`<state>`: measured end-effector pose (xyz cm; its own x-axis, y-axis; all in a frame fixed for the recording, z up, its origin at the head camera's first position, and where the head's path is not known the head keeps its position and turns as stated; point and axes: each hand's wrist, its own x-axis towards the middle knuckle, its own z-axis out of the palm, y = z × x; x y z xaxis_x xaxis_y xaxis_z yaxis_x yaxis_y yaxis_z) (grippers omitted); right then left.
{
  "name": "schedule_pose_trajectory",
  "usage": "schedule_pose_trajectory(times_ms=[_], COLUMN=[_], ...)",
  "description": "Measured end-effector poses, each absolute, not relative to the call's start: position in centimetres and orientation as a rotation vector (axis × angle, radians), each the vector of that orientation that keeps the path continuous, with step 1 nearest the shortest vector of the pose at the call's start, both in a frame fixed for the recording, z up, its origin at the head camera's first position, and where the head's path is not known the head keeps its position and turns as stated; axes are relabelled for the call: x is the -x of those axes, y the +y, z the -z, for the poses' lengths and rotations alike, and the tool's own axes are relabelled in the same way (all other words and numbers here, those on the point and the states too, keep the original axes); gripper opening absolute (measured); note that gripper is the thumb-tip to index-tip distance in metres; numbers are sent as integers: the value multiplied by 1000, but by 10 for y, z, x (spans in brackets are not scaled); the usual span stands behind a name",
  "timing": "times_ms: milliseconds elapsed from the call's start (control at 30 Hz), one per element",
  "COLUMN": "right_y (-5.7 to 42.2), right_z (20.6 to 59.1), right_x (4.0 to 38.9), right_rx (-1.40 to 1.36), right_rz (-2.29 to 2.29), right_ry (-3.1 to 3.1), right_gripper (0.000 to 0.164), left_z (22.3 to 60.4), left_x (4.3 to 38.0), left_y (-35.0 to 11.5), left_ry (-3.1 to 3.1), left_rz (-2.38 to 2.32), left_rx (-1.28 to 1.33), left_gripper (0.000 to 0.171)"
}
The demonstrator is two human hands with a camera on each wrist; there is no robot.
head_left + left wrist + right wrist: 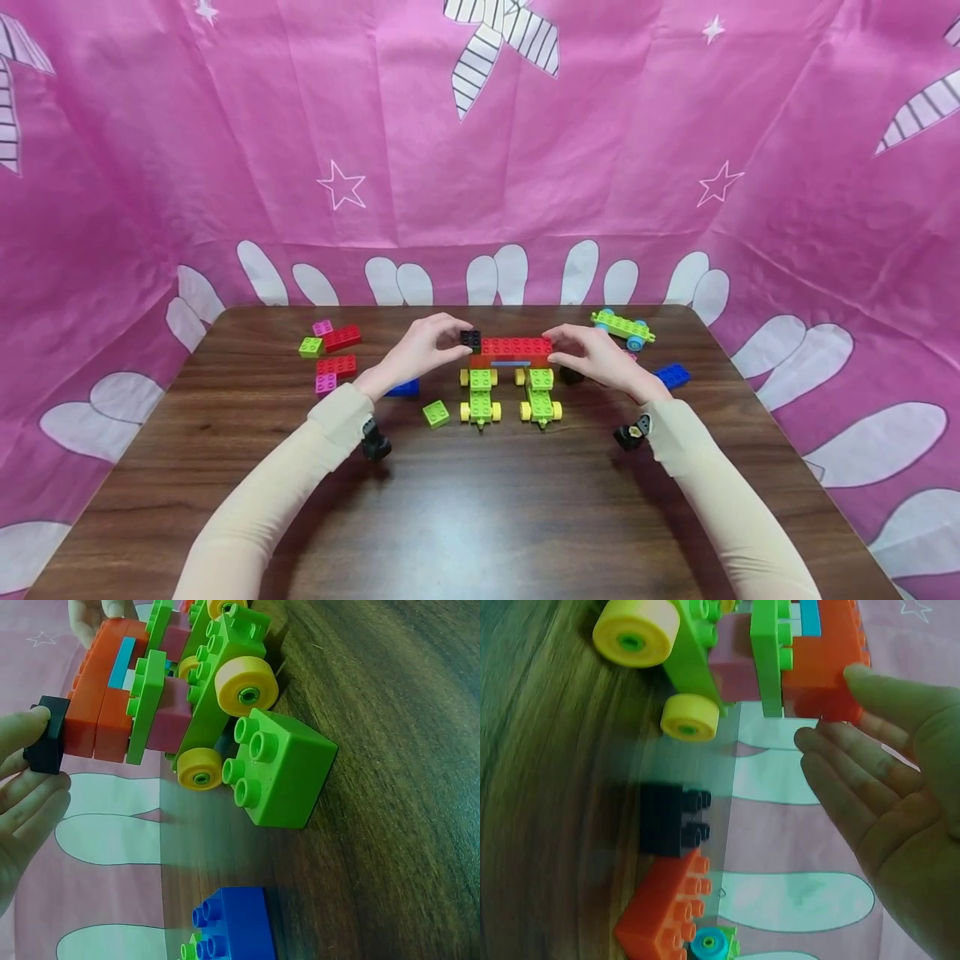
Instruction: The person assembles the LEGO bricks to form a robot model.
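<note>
My left hand pinches a small black brick between thumb and fingers, against the left end of the upper long red brick. At that brick's right end, my right hand grips with thumb and fingers. Under it lies another red layer with a light blue piece. These sit on green bricks and pink bricks, stacked on two green wheeled bases with yellow wheels. Whether the black brick's underside meets anything is hidden.
Beside the left wheels lies a green brick, with a blue brick farther left. Red bricks, pink and green ones are at the left. On the right are a black brick, a blue-wheeled green base and a blue brick.
</note>
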<state>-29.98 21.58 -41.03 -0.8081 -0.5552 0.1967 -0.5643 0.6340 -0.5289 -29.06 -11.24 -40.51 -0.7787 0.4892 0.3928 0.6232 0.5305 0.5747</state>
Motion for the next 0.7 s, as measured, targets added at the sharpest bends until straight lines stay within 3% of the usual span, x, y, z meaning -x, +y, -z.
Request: schedule_pose_trajectory(times_ms=[700], right_y=[249], right_z=[434], right_x=[289], right_rx=[-1013], right_rz=[-633], right_ry=[-2886], right_gripper=[38], left_z=[404], left_x=[293], left_y=[-111], left_ry=[-2579], left_rz=[1098], left_rx=[924], left_gripper=[31])
